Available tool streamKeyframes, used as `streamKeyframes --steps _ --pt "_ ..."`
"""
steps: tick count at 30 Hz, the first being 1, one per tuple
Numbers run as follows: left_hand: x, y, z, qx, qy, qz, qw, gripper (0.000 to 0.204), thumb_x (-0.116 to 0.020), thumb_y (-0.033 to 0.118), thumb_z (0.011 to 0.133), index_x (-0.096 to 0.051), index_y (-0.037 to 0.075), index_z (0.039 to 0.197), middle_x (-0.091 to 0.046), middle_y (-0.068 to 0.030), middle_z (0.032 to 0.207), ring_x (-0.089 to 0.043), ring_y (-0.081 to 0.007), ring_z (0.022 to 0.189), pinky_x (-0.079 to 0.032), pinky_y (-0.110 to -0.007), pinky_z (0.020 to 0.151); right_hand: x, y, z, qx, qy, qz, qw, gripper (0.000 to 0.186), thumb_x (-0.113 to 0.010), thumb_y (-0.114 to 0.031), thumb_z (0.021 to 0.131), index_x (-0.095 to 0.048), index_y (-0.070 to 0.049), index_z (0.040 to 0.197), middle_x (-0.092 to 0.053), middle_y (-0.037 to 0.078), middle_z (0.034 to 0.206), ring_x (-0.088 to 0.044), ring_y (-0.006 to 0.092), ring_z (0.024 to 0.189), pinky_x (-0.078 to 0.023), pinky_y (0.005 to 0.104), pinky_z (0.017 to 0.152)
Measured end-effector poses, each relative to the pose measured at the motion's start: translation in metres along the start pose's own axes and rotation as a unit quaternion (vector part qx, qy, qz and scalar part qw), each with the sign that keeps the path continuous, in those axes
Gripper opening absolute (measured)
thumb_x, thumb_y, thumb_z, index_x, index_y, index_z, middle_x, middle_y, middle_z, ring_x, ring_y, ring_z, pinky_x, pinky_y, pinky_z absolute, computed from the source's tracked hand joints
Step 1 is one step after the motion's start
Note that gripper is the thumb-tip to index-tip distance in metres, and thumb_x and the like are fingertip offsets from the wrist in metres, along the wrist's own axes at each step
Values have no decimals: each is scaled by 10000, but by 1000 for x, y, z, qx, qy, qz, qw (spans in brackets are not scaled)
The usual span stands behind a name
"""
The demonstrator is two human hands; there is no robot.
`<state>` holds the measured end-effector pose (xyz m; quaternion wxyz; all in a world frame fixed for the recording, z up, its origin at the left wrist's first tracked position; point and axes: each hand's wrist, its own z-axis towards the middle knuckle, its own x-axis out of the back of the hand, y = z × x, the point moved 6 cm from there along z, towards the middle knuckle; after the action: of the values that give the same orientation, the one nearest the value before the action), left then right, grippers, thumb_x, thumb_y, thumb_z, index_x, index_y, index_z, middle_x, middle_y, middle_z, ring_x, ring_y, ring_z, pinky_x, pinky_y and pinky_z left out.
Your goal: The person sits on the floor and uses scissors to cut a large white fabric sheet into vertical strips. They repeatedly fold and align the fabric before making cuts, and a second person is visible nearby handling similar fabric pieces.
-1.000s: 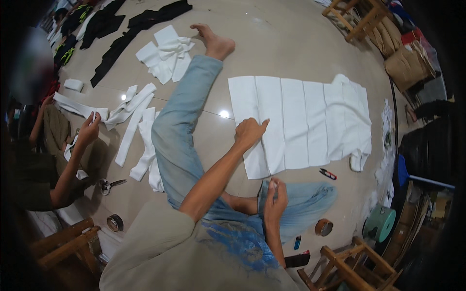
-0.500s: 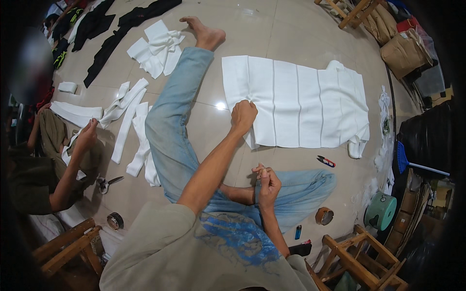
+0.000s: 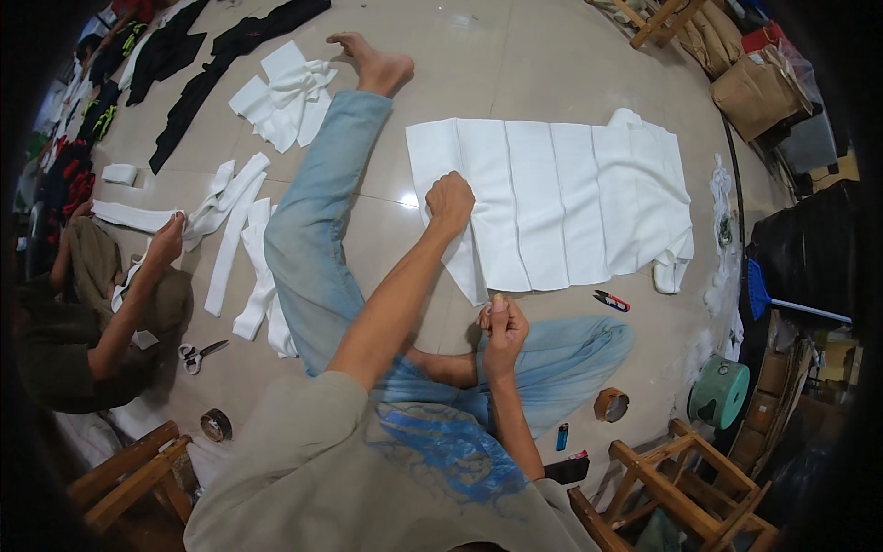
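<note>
A long white knitted fabric panel [image 3: 579,198], marked by several crosswise lines, lies on the floor in front of me. My left hand [image 3: 451,201] is closed in a fist on its left part, pinching the cloth there. Just below the panel's near left corner is my right hand [image 3: 504,339], thumb pressed against curled fingers. Whatever it holds is too small to make out. Small thread snips [image 3: 612,301] with red and black handles rest right of that hand, near my bent knee.
White strips [image 3: 235,235] and crumpled white cloth [image 3: 287,97] lie left of my outstretched leg. A co-worker's hand [image 3: 166,241] holds a strip beside scissors [image 3: 198,357]. Tape rolls [image 3: 611,405], a lighter [image 3: 563,436] and wooden stools [image 3: 685,488] are close by. Bags [image 3: 759,97] line the right.
The panel's left end has shifted nearer to me, its near corner now beside my right hand. My right fingers have closed tighter. My left hand has moved slightly away from me.
</note>
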<state>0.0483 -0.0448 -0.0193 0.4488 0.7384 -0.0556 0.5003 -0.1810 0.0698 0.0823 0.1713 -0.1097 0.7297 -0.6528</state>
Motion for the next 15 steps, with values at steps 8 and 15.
streamKeyframes --steps 8,15 --pt "-5 8 31 0 63 -35 997 164 -520 30 851 -648 -61 803 -687 -261 871 -681 -411 816 -552 -472 743 19 9 -42 -40 -36 -144 988 395 -519 -249 1032 -443 -34 709 -476 2 668 -386 67 630 -356 244 584" --pt "-6 3 42 23 72 -56 996 148 -530 13 839 -646 -71 802 -687 -274 865 -681 -424 820 -548 -484 753 45 7 -86 19 12 -114 993 355 -529 -149 1007 -444 0 696 -438 25 621 -374 88 588 -325 270 530"
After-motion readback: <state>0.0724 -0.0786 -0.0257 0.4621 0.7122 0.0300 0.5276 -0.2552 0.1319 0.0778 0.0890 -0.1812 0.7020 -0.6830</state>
